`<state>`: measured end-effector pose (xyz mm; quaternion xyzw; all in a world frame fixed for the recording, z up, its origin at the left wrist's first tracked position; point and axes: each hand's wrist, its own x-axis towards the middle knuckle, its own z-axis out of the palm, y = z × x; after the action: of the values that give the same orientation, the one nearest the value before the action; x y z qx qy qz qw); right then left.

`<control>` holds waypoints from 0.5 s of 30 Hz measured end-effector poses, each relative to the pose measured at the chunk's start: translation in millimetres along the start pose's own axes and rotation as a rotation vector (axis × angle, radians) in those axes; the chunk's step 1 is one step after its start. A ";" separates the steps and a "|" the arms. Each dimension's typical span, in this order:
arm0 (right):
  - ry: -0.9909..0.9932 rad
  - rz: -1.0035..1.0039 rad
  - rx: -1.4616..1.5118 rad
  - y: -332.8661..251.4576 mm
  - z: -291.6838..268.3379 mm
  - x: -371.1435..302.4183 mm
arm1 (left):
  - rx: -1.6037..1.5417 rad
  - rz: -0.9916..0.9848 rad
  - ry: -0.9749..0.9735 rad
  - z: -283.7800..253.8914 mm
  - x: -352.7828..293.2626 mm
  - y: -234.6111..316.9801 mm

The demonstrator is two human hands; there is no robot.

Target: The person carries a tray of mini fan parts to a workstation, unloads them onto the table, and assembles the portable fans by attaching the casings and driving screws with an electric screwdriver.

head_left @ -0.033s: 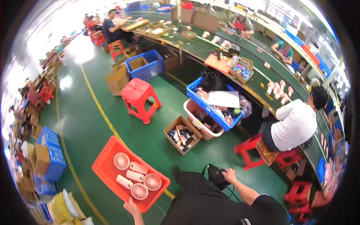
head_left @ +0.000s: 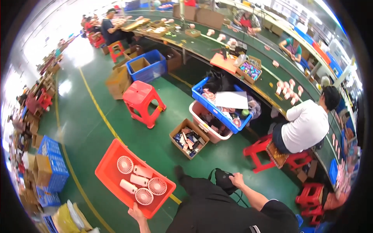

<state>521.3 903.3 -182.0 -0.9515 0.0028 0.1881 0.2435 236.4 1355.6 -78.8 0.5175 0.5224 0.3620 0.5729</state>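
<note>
My left hand (head_left: 136, 212) grips the near rim of an orange-red plastic tray (head_left: 107, 171), which is held out to my left above the floor. In the tray lie several small handheld fans: three show round slatted heads, such as one fan (head_left: 125, 164), and pale pink handles (head_left: 139, 180) lie among them. My right hand (head_left: 236, 180) is closed at the edge of a small black pouch (head_left: 223, 181) beside my hip, with its fingertips partly hidden. A thin dark cable hangs below the pouch.
Ahead are a red stool (head_left: 140, 97), a carton of small parts (head_left: 189, 143), and a blue crate (head_left: 202, 95) resting on a pink tub (head_left: 211, 134). A seated person in white (head_left: 305, 126) works at the long conveyor bench (head_left: 252, 87). Blue cartons (head_left: 52, 163) stand left.
The surroundings have shifted slightly in view, and my foot shows further forward. Both hands keep their holds on the tray and the pouch.
</note>
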 end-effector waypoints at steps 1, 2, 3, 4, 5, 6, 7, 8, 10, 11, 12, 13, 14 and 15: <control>-0.004 0.033 0.003 -17.8 13.0 8.4 | -0.065 -0.005 -0.006 22.4 21.9 10.4; -0.011 0.053 0.020 -34.8 24.8 17.0 | -0.042 -0.013 -0.025 38.8 47.2 19.2; -0.018 0.072 0.037 -49.9 33.8 26.5 | -0.004 -0.032 -0.038 54.2 70.5 26.3; -0.035 0.118 0.042 -63.0 39.0 39.7 | 0.033 -0.052 -0.049 68.6 92.2 31.6; -0.044 0.150 0.053 -79.5 50.1 57.4 | 0.062 -0.055 -0.068 79.5 119.1 37.0; -0.067 0.163 0.049 -93.4 59.2 72.3 | 0.124 -0.055 -0.043 85.1 142.7 41.6; -0.088 0.164 0.037 -103.2 58.9 88.2 | 0.176 -0.056 -0.008 92.3 159.8 46.2; -0.101 0.183 0.034 -121.8 50.6 101.6 | 0.254 -0.018 -0.075 92.1 184.0 54.0; -0.071 0.197 0.093 -166.9 34.8 132.5 | 0.296 0.012 -0.095 116.6 229.6 72.0; 0.198 0.075 0.116 -165.0 42.8 143.5 | 0.321 0.054 -0.123 134.2 254.5 81.8; 0.106 0.174 0.167 -186.8 29.0 162.4 | 0.343 0.025 -0.139 144.9 279.3 89.6; 0.018 0.273 0.221 -208.4 10.0 188.3 | 0.354 0.026 -0.157 159.6 304.2 98.0; 0.039 0.335 0.351 -220.7 0.3 208.7 | 0.313 0.038 -0.181 179.6 326.8 106.1; 0.058 0.394 0.484 -234.0 -10.3 227.2 | 0.274 0.051 -0.202 200.2 348.4 115.5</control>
<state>758.8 1124.4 -147.2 -0.8521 0.2387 0.1985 0.4214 512.7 1668.9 -61.0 0.6376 0.4935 0.2481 0.5370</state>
